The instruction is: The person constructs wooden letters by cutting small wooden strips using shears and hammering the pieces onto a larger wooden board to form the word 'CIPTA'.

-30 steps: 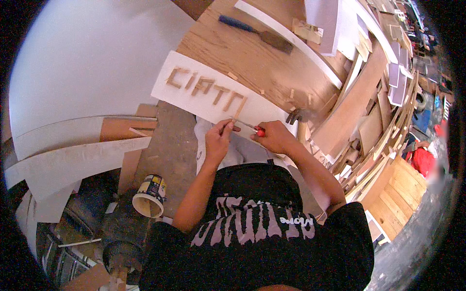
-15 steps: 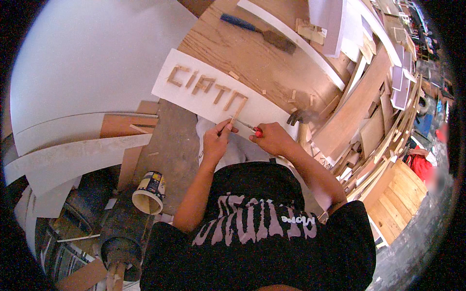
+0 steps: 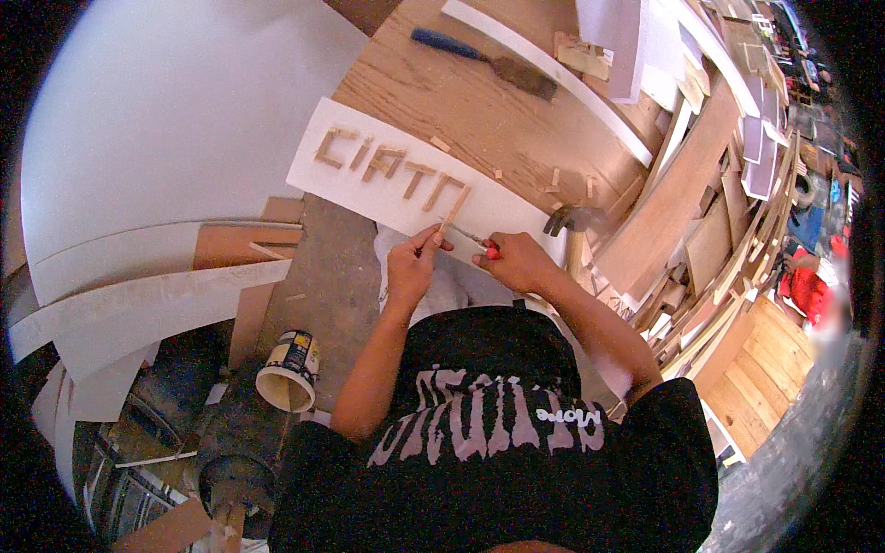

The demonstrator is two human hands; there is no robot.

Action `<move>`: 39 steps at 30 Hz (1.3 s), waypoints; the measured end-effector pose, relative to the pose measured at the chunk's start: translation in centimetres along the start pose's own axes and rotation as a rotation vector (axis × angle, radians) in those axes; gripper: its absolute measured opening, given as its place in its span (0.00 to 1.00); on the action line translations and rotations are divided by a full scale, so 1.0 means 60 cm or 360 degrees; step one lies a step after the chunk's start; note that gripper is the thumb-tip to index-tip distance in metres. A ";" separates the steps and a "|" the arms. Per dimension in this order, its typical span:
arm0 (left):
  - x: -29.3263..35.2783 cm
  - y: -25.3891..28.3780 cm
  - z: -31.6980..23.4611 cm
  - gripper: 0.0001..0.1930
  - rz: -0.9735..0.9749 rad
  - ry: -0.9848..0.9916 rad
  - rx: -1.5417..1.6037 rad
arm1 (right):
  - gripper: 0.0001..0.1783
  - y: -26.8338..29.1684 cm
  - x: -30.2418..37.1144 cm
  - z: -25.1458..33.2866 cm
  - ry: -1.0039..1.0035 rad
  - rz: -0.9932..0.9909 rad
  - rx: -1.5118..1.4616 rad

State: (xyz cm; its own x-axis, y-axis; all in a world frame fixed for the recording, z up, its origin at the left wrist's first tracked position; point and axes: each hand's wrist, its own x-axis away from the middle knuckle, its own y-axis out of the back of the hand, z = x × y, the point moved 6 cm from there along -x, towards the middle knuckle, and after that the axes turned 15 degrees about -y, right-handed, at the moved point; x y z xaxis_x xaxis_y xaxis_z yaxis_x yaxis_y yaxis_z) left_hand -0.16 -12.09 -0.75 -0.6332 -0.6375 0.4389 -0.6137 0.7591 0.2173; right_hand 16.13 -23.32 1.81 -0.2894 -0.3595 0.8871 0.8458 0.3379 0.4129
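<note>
My left hand (image 3: 410, 269) is closed in a pinch on the lower end of a thin wooden strip (image 3: 454, 208), which slants up over the near edge of a white board (image 3: 512, 214). My right hand (image 3: 519, 263) grips a red-handled tool (image 3: 492, 250). Its slim metal front points left and meets or nearly meets the strip by my left fingers; its exact kind is too small to make out. Short wooden strips form a row of letters (image 3: 387, 163) on the board. To the right of the board lies a claw hammer (image 3: 569, 218), its handle toward me.
A scraper-like tool with a blue handle (image 3: 447, 41) lies on the wooden tabletop (image 3: 396, 83). Small wood offcuts (image 3: 554, 181) are scattered past the board. Scrap boards (image 3: 696, 212) pile up at right. On the floor at left, a plastic bucket (image 3: 286, 378) lies tipped.
Both hands keep nearly the same place and the same grips on the strip and the red-handled tool. The whole view has shifted slightly.
</note>
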 end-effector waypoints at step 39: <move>-0.072 -0.191 -0.213 0.13 0.0660 -0.0462 -0.0629 | 0.28 0.094 0.101 -0.215 -0.0308 -0.0515 -0.0777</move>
State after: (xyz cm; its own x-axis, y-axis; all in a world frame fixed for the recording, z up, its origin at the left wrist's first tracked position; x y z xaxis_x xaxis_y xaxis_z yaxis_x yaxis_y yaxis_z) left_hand 15.62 -16.35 6.01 -0.9165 -0.2481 0.3138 -0.1051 0.9063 0.4094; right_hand 24.91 -34.82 6.82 -0.6030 -0.1976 0.7729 0.7959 -0.2156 0.5658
